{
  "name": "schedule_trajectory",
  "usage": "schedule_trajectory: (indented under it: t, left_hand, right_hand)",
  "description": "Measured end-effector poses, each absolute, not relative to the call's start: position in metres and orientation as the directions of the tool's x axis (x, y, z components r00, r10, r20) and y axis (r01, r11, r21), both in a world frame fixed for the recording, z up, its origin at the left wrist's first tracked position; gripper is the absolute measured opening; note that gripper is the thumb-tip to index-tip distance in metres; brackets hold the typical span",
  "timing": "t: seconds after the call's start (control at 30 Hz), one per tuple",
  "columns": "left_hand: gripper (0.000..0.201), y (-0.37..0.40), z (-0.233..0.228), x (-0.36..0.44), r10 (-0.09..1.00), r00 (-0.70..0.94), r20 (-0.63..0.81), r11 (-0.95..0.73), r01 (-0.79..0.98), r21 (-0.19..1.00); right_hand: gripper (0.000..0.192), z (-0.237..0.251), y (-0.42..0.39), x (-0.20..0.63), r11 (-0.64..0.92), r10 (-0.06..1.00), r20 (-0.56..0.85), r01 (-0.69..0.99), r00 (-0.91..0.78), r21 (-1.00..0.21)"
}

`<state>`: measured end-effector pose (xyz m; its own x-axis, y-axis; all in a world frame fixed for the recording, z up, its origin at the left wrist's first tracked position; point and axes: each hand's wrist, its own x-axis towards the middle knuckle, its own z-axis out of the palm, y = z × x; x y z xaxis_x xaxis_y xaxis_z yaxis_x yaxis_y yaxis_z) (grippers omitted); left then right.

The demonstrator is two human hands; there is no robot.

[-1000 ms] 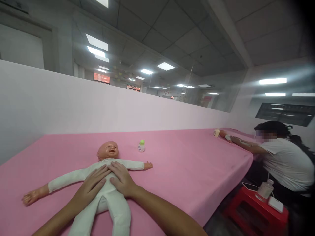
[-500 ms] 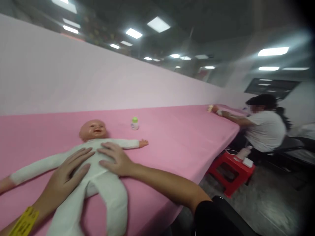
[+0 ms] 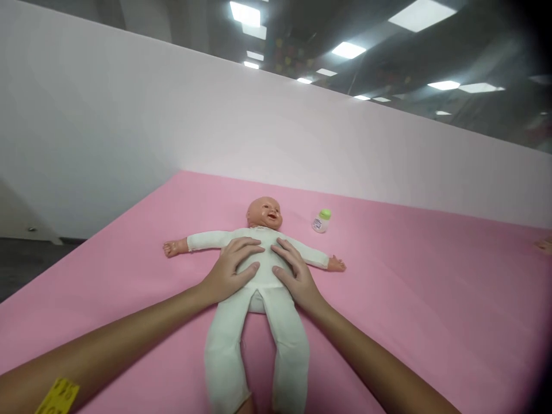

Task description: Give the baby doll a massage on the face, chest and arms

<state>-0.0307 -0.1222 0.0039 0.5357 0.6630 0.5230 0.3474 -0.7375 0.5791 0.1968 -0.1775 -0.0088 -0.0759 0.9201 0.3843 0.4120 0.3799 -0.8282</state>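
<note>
A baby doll (image 3: 259, 276) with a white cloth body and a hard, smiling head lies on its back on the pink-covered table (image 3: 388, 322). Its arms stretch out sideways and its legs point toward me. My left hand (image 3: 233, 267) rests on one side of the doll's torso, fingers extended and slightly spread. On the opposite side of the torso lies my right hand (image 3: 297, 273), also with fingers apart. Both hands touch the cloth without grasping it. A yellow band (image 3: 58, 395) is around my left forearm.
A small clear bottle with a green cap (image 3: 321, 221) stands to the right of the doll's head. A pale partition (image 3: 302, 138) runs along the table's back edge. At the far right edge, part of a skin-coloured object (image 3: 544, 245) shows, too cut off to identify.
My view has swung left, so the doll now sits mid-frame and the co-worker and red stool are out of sight. Both hands stay on the doll's torso.
</note>
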Motion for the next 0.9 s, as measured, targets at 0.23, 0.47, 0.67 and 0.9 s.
schedule_trajectory:
  t: [0.23, 0.47, 0.67, 0.9]
  left_hand:
    - [0.036, -0.125, 0.004, -0.031, 0.652, 0.534, 0.539, -0.748, 0.333, 0.574]
    - [0.039, -0.126, 0.003, -0.03, 0.654, 0.542, 0.529, -0.743, 0.329, 0.582]
    - [0.051, -0.126, 0.001, -0.031, 0.672, 0.568, 0.475, -0.722, 0.36, 0.591]
    - [0.045, -0.128, 0.006, -0.03, 0.666, 0.563, 0.489, -0.737, 0.4, 0.545]
  right_hand:
    - [0.049, -0.01, -0.184, 0.197, 0.333, 0.941, 0.323, 0.424, -0.097, -0.842]
    - [0.042, -0.013, -0.176, 0.205, 0.356, 0.931, 0.363, 0.353, -0.05, -0.865]
    - [0.048, -0.012, -0.173, 0.209, 0.399, 0.914, 0.389, 0.45, -0.118, -0.799]
    - [0.043, -0.011, -0.172, 0.212, 0.434, 0.893, 0.432, 0.489, -0.124, -0.757]
